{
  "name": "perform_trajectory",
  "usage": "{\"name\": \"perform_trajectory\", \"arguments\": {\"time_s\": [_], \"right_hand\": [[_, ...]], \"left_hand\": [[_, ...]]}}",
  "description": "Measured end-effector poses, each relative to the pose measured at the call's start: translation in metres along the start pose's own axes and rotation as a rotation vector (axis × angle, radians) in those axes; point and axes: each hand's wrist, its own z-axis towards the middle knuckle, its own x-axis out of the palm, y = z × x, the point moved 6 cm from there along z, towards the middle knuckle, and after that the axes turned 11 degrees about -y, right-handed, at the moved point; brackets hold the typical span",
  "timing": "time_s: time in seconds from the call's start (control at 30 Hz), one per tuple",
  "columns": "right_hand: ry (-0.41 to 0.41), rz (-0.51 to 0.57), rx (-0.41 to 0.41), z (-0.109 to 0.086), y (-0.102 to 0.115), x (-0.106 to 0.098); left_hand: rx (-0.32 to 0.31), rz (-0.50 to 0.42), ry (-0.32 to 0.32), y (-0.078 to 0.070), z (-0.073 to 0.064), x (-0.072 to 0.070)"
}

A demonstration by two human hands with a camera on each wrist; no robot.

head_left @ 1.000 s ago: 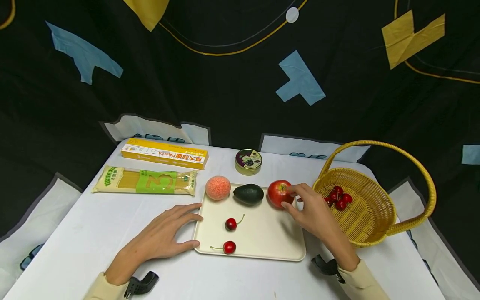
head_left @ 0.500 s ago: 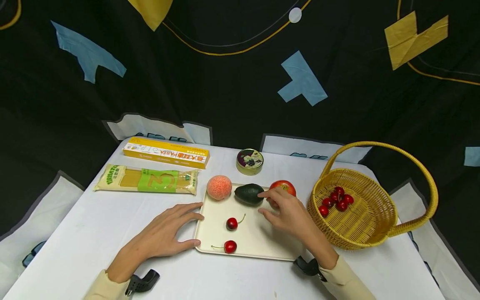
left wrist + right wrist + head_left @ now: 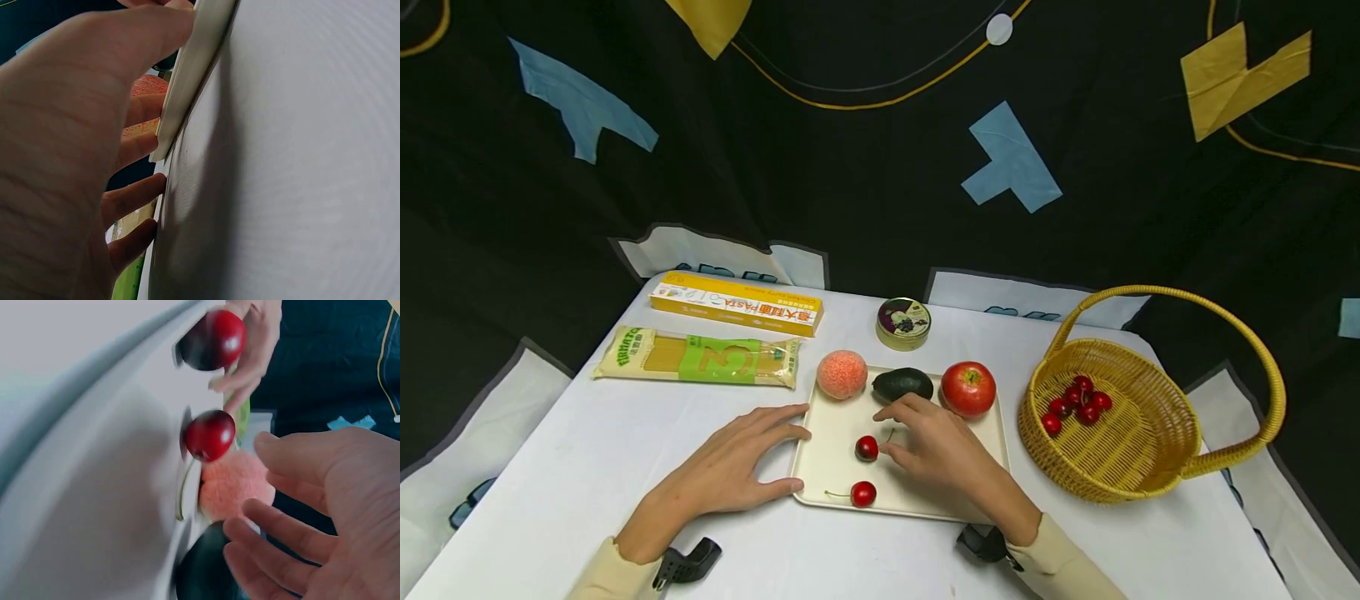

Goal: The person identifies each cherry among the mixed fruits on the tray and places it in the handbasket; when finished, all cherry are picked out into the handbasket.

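Note:
My left hand [image 3: 730, 467] rests at the left edge of a cream tray [image 3: 925, 487], its thumb and fingertips touching the rim. Over the tray hovers my right hand [image 3: 943, 446], thumb and fingers apart with nothing between them, close to a cherry [image 3: 867, 448] whose green stem [image 3: 182, 497] shows in the right wrist view. A second cherry [image 3: 862, 494] lies near the tray's front edge. Along the back of the tray are a peach [image 3: 842, 375], a dark green avocado [image 3: 901, 384], partly behind my right fingers, and a red apple [image 3: 968, 389].
A yellow wicker basket [image 3: 1075, 462] with a tall handle stands right of the tray, several cherries [image 3: 1084, 400] inside. At the back left lie a pasta box [image 3: 737, 304] and a bag of spaghetti [image 3: 700, 357]. A round tin [image 3: 903, 323] stands behind the avocado.
My right hand has moved left from the apple, past the avocado, and down toward the middle cherry. The apple is uncovered again. My left hand stays at the tray's edge.

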Motion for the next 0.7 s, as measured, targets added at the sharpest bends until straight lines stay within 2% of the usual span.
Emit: {"name": "perform_trajectory", "arguments": {"time_s": [0.2,0.7], "right_hand": [[0.075,-0.062,0.018,-0.004,0.003,0.014],[0.125,-0.057,0.019,-0.009,0.001,0.029]], "left_hand": [[0.017,-0.002,-0.010,0.000,0.000,0.000],[0.015,-0.001,-0.012,0.000,0.000,0.001]]}}
